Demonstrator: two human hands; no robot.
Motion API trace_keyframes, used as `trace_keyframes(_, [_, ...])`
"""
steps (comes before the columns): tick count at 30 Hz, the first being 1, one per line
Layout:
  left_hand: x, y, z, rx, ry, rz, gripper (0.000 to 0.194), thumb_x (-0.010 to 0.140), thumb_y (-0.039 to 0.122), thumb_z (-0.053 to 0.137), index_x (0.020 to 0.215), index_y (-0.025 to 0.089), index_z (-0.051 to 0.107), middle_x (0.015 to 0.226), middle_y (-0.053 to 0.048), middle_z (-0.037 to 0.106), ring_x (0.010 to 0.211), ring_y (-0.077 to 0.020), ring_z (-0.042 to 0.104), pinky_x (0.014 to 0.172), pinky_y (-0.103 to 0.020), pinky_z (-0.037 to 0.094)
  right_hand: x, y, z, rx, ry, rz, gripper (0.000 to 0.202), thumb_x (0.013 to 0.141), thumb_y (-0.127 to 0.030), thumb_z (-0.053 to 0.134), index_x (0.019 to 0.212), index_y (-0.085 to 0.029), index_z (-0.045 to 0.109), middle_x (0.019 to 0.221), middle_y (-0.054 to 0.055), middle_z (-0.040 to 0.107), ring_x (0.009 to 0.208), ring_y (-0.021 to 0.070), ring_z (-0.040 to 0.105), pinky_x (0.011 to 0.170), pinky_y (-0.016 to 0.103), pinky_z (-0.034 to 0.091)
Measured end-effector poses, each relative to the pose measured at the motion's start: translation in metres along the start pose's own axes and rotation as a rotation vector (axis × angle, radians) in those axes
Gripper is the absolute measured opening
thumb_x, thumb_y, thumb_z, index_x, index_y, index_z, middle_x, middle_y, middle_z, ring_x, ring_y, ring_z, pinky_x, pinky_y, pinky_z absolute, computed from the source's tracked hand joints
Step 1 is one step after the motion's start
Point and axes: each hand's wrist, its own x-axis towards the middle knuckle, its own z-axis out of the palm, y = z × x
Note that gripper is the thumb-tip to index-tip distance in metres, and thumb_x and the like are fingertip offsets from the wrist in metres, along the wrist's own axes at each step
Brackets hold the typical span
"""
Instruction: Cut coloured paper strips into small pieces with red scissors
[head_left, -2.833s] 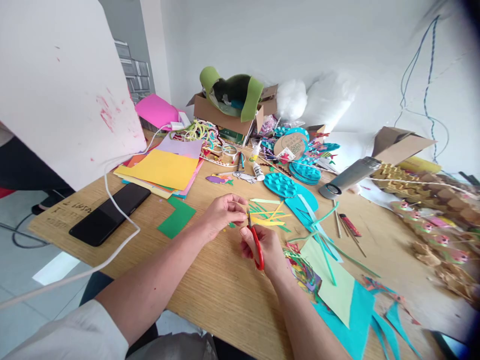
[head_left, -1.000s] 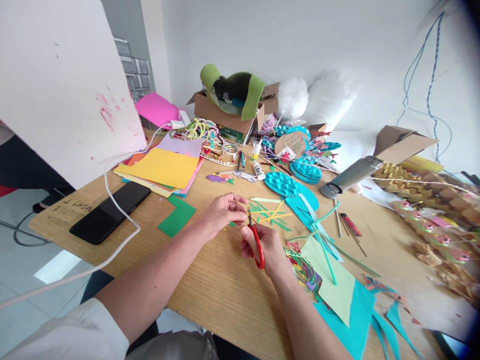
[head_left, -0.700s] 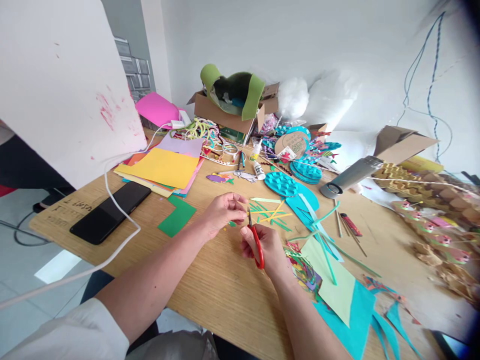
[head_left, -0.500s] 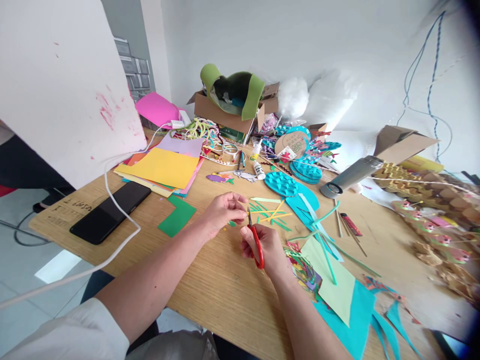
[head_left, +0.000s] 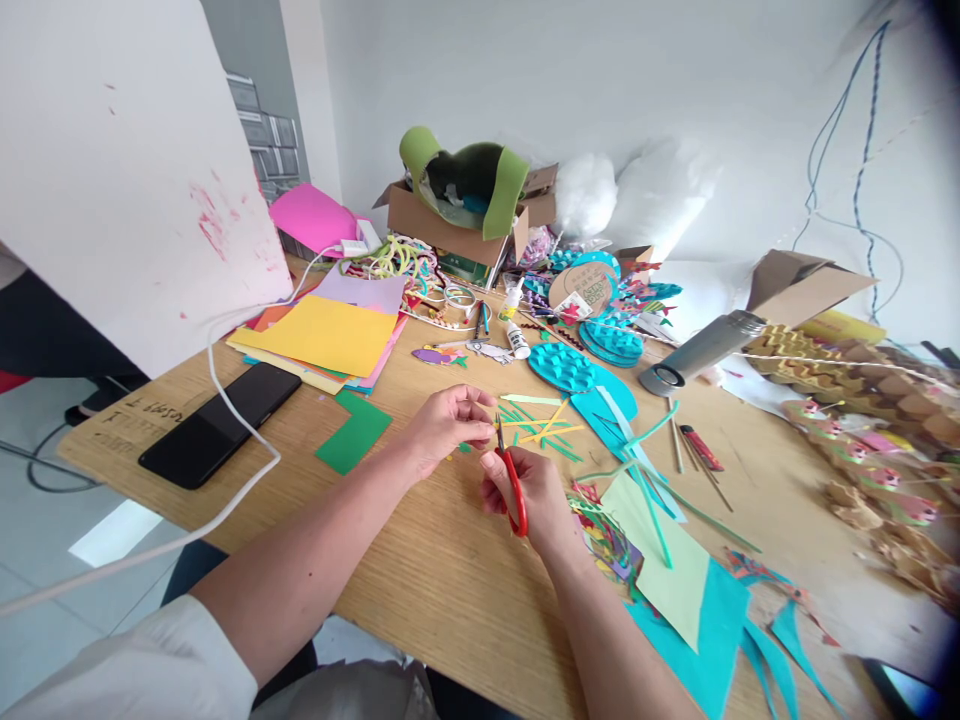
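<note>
A wooden table [head_left: 420, 580] is filling the view, its near edge running slantwise beneath both forearms and its left corner jutting over the floor. Bare wood is showing between the 2 forearms, while craft pieces are crowding the far and right sides. A white board [head_left: 112, 180] is standing at the left edge. Coloured papers [head_left: 337, 335] are lying stacked beyond the left forearm; a black phone [head_left: 195, 445] is resting near the left edge, a white cable [head_left: 259, 438] crossing it. A turquoise sheet [head_left: 724, 620] is flanking the right forearm.

The right hand [head_left: 538, 490] is gripping red-handled scissors [head_left: 518, 495], which are tilting over mid-table, blades pointing away from the body. The left hand [head_left: 450, 425] is bringing its thumb and fingers together beside the blade tips; what it is pinching is staying too small to tell. Beyond the blades, thin yellow and green strips [head_left: 564, 432] are lying crossed. Both hands are keeping almost the same place as 2.8 s ago, but the yellow strips are now looking narrower and sharper.

Printing on a round card [head_left: 589, 287] and handwriting [head_left: 139, 420] on the table corner are remaining too unclear to read.
</note>
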Motion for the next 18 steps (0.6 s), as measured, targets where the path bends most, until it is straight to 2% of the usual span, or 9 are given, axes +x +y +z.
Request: trace_keyframes(18, [0.0014, -0.0005, -0.0006, -0.012, 0.01, 0.011, 0.035, 0.06, 0.014, 0.072, 0.093, 0.013, 0.059, 0.069, 0.001, 0.06, 0.061, -0.0084, 0.054, 0.06, -0.024, 0.046, -0.001, -0.0009, 0.0009, 0.01, 0.0, 0.02, 0.049, 0.064, -0.063, 0.07, 0.058, -0.019, 0.049, 0.047, 0.001, 0.059, 0.038, 0.0144, 0.056, 0.036, 0.021, 0.039])
